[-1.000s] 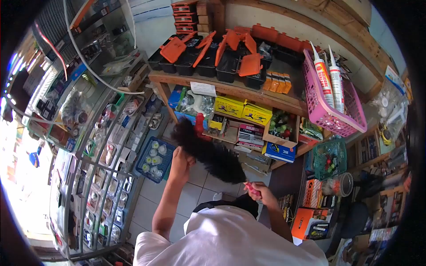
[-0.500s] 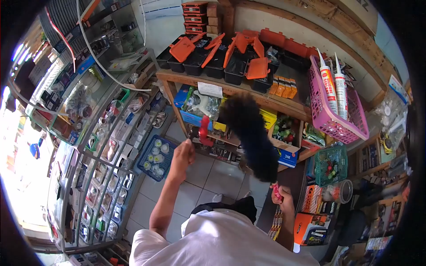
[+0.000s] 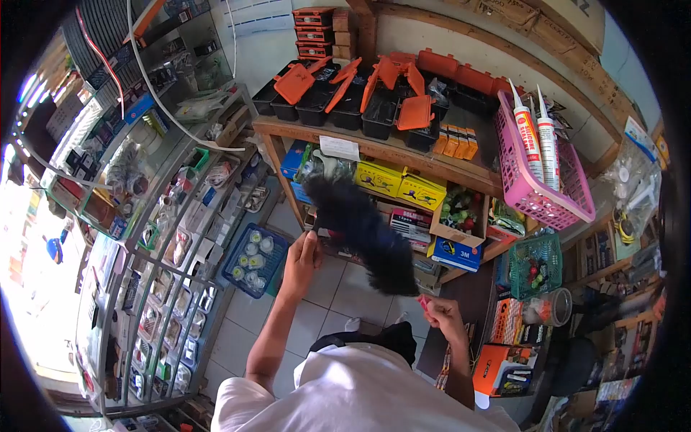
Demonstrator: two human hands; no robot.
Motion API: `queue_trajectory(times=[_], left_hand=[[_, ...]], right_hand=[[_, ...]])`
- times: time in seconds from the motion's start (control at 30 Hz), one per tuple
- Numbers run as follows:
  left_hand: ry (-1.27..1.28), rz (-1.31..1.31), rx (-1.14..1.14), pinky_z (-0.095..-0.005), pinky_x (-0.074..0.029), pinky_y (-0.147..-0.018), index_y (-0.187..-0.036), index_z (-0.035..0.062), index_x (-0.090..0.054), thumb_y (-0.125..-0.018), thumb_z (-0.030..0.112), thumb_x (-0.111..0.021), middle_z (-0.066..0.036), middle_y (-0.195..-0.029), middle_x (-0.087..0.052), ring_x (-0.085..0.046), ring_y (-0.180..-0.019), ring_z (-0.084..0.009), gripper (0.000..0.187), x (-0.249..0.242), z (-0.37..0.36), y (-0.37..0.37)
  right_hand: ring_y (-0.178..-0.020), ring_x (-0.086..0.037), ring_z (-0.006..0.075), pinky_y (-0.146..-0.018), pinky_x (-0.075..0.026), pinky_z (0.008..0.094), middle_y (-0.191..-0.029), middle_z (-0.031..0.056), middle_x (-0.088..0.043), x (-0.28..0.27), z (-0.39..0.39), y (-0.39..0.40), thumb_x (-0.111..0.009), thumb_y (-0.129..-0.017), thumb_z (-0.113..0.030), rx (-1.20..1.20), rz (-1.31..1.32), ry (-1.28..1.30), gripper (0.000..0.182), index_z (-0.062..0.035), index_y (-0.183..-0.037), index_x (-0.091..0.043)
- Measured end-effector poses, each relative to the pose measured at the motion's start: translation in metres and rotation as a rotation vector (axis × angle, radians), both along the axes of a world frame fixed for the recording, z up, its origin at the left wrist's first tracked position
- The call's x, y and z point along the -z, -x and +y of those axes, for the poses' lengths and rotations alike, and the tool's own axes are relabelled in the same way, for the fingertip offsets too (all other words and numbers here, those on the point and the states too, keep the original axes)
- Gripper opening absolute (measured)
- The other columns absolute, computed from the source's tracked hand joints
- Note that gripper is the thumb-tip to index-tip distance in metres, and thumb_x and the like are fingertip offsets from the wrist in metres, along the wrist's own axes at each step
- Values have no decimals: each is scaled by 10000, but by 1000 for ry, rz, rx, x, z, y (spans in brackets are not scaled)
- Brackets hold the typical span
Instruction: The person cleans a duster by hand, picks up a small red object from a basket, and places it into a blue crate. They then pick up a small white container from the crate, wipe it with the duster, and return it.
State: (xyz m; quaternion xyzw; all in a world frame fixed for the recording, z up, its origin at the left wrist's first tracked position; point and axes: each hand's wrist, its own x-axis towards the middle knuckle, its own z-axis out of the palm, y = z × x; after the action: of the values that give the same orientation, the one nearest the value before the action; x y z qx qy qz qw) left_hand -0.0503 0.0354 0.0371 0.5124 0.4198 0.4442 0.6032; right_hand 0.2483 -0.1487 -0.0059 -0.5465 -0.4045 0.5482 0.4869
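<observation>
A dark, fluffy duster (image 3: 367, 230) slants across the middle of the view, in front of the shelf below the bench top. Its pink handle is in my right hand (image 3: 444, 317), whose fingers are closed round it. My left hand (image 3: 302, 261) is raised with its fingers closed, next to the upper left part of the duster. Something dark and thin shows above those fingers, partly behind the duster; I cannot make out what it is. Behind the duster are yellow boxes (image 3: 400, 185) and a blue 3M box (image 3: 455, 254).
Black bins with orange lids (image 3: 374, 101) line the wooden bench (image 3: 288, 128). A pink basket (image 3: 536, 189) with silicone tubes stands at its right end. Glass display shelves (image 3: 169, 277) run along the left. A blue tray (image 3: 253, 261) is low beside them; a green basket (image 3: 535, 265) is at right.
The duster has swung left and now covers the spot by my left hand where a red object showed before. My right hand has moved slightly left. The yellow boxes have come into view.
</observation>
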Motion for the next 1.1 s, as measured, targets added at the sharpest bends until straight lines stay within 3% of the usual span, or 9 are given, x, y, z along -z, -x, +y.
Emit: queue_trajectory(times=[0.1,0.13,0.37,0.43,0.6,0.77,0.9,0.97,1.1], left_hand=[[-726,339,-240,-244,-389,-615,-934,44,-533,-988,230,-414,-8,-833,-542,-492,-695,-111,228,80,21,12],[-48,-42,-104,-273,-452,-766,-1152,1,-522,-992,183,-400,-71,-1114,-580,-556,-914,-147,271,51,8,15],[-876,399,-303,-260,-344,-565,-848,67,-478,-1013,325,-373,-16,-685,-492,-419,-606,-97,324,47,15,10],[-37,-13,60,-271,-403,-625,-908,60,-509,-1008,330,-387,-52,-758,-543,-493,-670,-141,313,12,6,15],[-626,174,-223,-273,-416,-636,-910,55,-517,-1008,312,-382,-58,-751,-545,-508,-675,-141,306,70,17,13],[-23,93,84,-292,-462,-826,-1139,45,-513,-981,205,-434,-84,-1004,-552,-551,-853,-217,238,50,23,22],[-945,430,-324,-258,-309,-516,-793,103,-443,-1002,352,-393,8,-613,-422,-335,-522,-86,329,110,36,29],[-81,-63,-47,-244,-320,-517,-805,105,-465,-999,378,-399,-3,-646,-467,-370,-544,-80,341,10,12,9],[-124,30,-39,-235,-335,-515,-740,96,-414,-1021,321,-340,3,-621,-416,-382,-554,-81,368,-3,6,0]], right_hand=[[-518,-356,34,-452,-235,195,-616,-16,-450,1,-1,0,-544,-942,-244,-52,-24,-41,295,1,-1073,-642],[-518,-356,34,-452,-235,195,-616,-16,-450,1,0,1,-544,-942,-244,-50,-25,-43,295,1,-1073,-642],[-522,-357,27,-456,-237,191,-620,-21,-458,0,2,3,-552,-941,-291,-53,-50,-48,357,-4,-1138,-630],[-522,-357,28,-458,-242,193,-617,-22,-459,1,0,4,-548,-943,-280,43,-71,-58,350,-2,-1137,-632],[-518,-369,38,-457,-290,213,-631,-22,-503,-8,7,5,-554,-949,-240,-66,-44,-168,306,-27,-1151,-642],[-544,-398,39,-474,-323,211,-654,-31,-523,2,13,-4,-561,-938,-182,-123,-33,-46,280,-40,-1168,-636],[-544,-397,26,-473,-318,196,-660,-33,-523,-38,32,-19,-591,-923,-220,-161,-45,-175,283,-63,-1151,-652],[-522,-362,14,-454,-274,175,-636,-51,-480,-61,52,-30,-548,-939,-353,-31,-56,-176,380,-71,-1181,-627],[-465,-330,13,-412,-220,173,-645,-44,-464,-111,111,-45,-506,-935,-440,273,-68,-350,490,-85,-1272,-538]])
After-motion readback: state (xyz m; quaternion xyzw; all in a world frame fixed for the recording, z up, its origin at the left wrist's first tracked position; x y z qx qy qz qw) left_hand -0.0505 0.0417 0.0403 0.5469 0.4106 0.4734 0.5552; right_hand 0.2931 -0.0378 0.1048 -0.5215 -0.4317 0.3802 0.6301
